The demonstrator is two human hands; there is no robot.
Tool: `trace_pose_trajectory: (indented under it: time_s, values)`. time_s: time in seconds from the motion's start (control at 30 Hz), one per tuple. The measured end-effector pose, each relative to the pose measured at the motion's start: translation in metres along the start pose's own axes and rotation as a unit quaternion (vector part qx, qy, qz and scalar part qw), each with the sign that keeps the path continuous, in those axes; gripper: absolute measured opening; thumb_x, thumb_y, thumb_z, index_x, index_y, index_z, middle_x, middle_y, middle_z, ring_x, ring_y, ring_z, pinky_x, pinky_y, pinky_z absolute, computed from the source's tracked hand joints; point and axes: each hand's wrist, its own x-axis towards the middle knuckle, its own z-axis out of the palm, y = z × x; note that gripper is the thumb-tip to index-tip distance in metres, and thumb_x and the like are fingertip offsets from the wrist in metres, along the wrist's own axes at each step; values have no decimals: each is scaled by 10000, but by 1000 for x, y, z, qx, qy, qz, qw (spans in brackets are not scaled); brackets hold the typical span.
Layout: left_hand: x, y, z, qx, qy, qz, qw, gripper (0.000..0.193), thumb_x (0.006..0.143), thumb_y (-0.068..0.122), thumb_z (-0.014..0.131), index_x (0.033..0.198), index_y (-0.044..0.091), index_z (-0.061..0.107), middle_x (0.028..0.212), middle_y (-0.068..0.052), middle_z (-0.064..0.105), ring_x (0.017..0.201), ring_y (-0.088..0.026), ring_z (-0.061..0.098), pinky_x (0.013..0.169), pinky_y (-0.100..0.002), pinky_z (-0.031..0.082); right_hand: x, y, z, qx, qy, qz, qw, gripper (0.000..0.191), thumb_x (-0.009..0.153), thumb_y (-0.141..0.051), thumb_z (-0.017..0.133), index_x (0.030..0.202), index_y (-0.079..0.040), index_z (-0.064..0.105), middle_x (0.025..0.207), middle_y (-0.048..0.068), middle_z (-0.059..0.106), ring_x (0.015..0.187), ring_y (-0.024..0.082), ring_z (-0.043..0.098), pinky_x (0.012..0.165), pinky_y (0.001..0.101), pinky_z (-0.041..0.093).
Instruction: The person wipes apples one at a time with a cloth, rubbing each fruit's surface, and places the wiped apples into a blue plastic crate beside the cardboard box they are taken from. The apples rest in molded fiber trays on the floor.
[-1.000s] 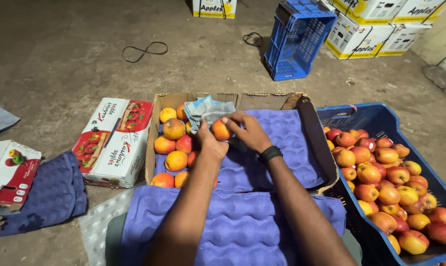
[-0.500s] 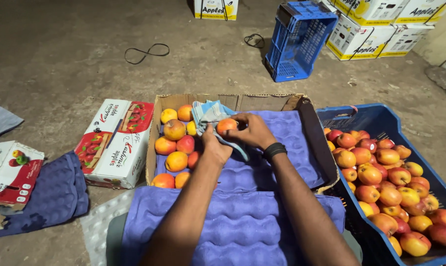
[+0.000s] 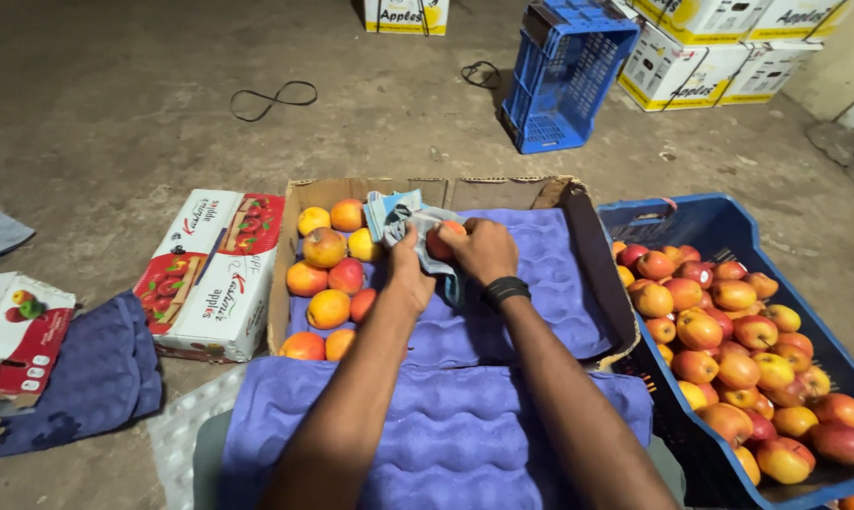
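At the far left, a folded dark blue cloth (image 3: 87,378) is seen on the concrete floor (image 3: 143,142), next to a small red-and-white printed carton (image 3: 16,326). Just to its right, a flattened apple carton (image 3: 210,274) with red fruit pictures is laid against the side of an open cardboard box (image 3: 280,274). Inside the box, a purple moulded fruit tray (image 3: 549,283) is spread, and its left columns are filled with yellow-red apples (image 3: 325,247).

Near the box's far wall, the left hand (image 3: 410,269) is curled, its fingers closed on a grey-blue cloth (image 3: 403,215). Directly beside it, the right hand (image 3: 483,247), with a black band on the wrist, is cupped around a single reddish apple (image 3: 441,241); the apple is held above the tray and is partly wrapped by the cloth, which is pressed between both hands. A second purple tray (image 3: 427,434) is laid across the person's lap under both forearms.

To the right, touching the box, a blue plastic crate (image 3: 710,222) is filled with loose apples (image 3: 729,331). Further back, an empty blue crate (image 3: 564,80) is stood on its side, near stacked white-and-yellow cartons (image 3: 691,57).
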Motion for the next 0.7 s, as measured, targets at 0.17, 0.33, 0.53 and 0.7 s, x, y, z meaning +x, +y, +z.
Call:
trace_pose_trajectory:
  time_s: [0.17, 0.33, 0.53, 0.7]
  values:
    - [-7, 3, 6, -2, -20, -10, 1000, 462, 1058, 429, 446, 1309, 86, 626, 1294, -60, 684, 1202, -226, 632, 1069, -417, 472, -1, -4, -8, 17, 119, 14, 993, 603, 727, -602, 757, 848, -12, 765, 884, 225, 730, 807, 420, 704, 699, 505, 548]
    - [-15, 7, 13, -13, -16, -8, 1000, 451, 1075, 437, 456, 1303, 86, 624, 1275, -70, 683, 1181, -239, 637, 1053, -426, 489, 3, 7, 1, 91, 200, -30, 975, 532, 787, -482, 845, 862, 31, 726, 902, 212, 715, 800, 359, 666, 709, 454, 526]
    - [-16, 9, 16, -33, -33, 0, 999, 496, 1066, 462, 412, 1321, 84, 605, 1310, -86, 667, 1206, -261, 632, 1051, -441, 489, 21, 24, 3, 431, -65, 13, 900, 484, 797, -476, 827, 1041, -61, 780, 915, -2, 720, 829, 84, 610, 747, 272, 487]
    - [-9, 13, 8, -94, 54, 29, 994, 600, 1051, 523, 357, 1339, 42, 572, 1357, -153, 635, 1219, -310, 624, 1043, -452, 502, 9, 15, 3, 214, -100, -241, 941, 660, 692, -390, 918, 1189, -23, 685, 1016, 105, 689, 894, 222, 619, 797, 351, 525]
